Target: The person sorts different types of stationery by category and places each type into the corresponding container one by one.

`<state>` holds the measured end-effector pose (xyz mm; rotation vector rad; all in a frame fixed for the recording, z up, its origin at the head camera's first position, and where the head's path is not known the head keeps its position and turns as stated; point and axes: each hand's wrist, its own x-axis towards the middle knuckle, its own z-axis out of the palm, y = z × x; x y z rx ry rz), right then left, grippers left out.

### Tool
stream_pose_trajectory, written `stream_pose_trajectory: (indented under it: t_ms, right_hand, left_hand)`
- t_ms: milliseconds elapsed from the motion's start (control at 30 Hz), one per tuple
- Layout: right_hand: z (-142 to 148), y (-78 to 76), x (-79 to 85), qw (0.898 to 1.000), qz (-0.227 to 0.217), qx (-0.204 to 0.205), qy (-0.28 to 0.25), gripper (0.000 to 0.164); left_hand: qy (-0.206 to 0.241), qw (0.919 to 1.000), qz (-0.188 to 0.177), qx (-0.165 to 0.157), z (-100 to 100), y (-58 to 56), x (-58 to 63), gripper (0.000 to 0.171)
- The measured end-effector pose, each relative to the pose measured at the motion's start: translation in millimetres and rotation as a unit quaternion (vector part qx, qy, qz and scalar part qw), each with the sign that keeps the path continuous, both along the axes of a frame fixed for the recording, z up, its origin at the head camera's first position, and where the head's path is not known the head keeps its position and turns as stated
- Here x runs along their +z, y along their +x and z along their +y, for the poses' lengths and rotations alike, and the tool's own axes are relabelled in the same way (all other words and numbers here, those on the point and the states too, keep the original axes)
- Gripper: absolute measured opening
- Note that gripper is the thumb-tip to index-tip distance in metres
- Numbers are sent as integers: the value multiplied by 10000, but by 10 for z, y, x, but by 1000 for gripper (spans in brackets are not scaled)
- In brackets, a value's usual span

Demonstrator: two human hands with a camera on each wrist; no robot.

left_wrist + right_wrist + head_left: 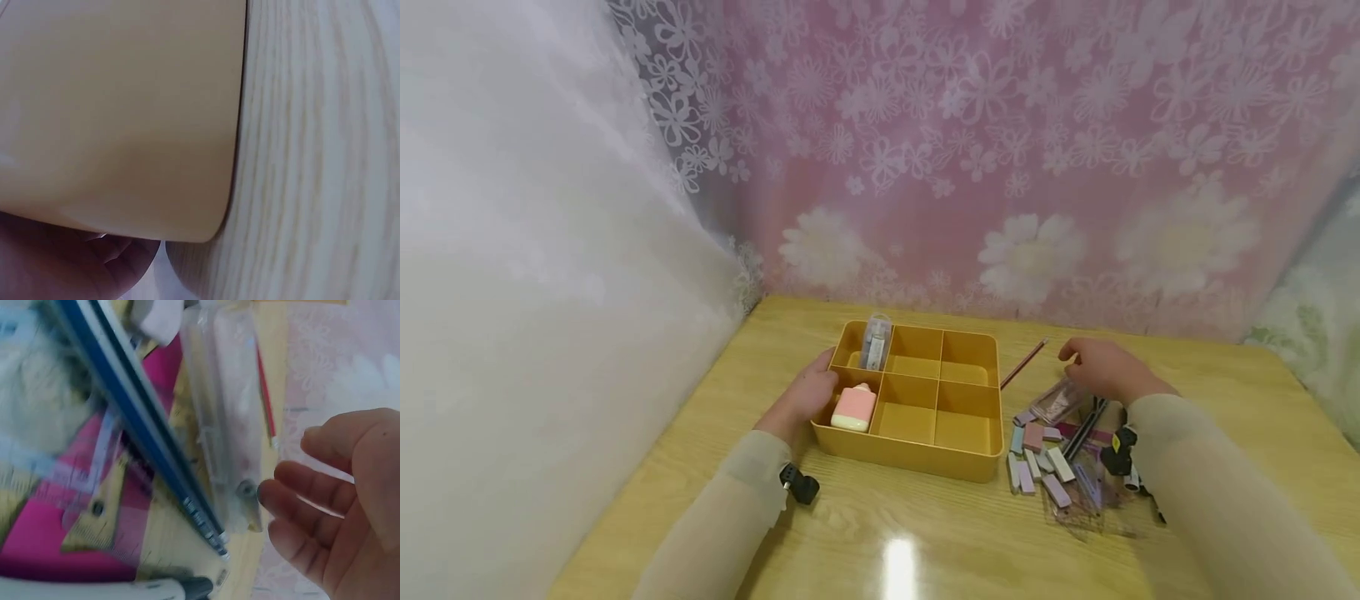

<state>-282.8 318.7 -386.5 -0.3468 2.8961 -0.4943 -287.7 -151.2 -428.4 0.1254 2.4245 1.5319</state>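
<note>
The bench (850,521) lay beneath everything, its wood top glossy enough to throw back a light, and on it, near the middle, stood the yellow tray (910,460) with six compartments in two rows. The left hand (808,393) was at the tray's left wall, its grip clamped on the rim; an uneven tug there might have skidded the tray, since the surface looked smooth. The right hand (1108,367) hung over the pile to the tray's right, its grip apart, the fingers loosely bent round nothing. Closest to its fingertips lay the clear case (234,400), between the dark pencils (128,412) and a red pencil (1024,363); whether they touched it could not be told. A hurried lift could have dragged the dark pencils along or set them rolling, because the pile lay crowded and overlapping. The translucent holder (876,342) in the rear left compartment and the pink bottle (853,407) in the front left one had room around them, so a jolt to the tray could have toppled either. The small blocks (1056,490), loose beside the tray, seemed easiest to scatter with a sleeve.
</note>
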Motion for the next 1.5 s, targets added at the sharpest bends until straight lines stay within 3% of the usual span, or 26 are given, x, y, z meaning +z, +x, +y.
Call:
stream_pose_trajectory:
  t_ms: [200, 367, 500, 633, 867, 933, 1167, 1333, 1500]
  right_hand:
    - [156, 19, -106, 9991, -1, -384, 170, 43]
    - [241, 56, -168, 9977, -121, -575, 332, 51]
    - [214, 42, -215, 9963, -407, -677, 335, 72]
    - [170, -1, -250, 9945, -575, -790, 384, 97]
    - [100, -43, -226, 9927, -654, -949, 354, 112]
    - [90, -59, -244, 9928, -627, -970, 309, 109]
    - [99, -63, -274, 9943, -392, -989, 55, 61]
    - [85, -58, -270, 9937, -126, -1038, -407, 56]
    - [38, -75, -194, 9933, -218, -930, -655, 60]
  left_hand:
    - [-15, 10000, 43, 84, 10, 6, 18, 60]
    - [-92, 9998, -138, 68, 9, 54, -68, 61]
    - [1, 9999, 56, 135, -13, 84, -110, 61]
    - [-29, 9998, 153, 143, -5, 64, -66, 61]
    - [91, 9998, 168, 5, 34, 20, -56, 61]
    - [137, 9998, 132, 40, 41, 28, -66, 62]
    - [228, 9996, -91, 113, 58, 59, -78, 60]
    - [195, 9997, -83, 137, 51, 43, -76, 60]
    - [189, 9995, -148, 214, 43, 35, -28, 61]
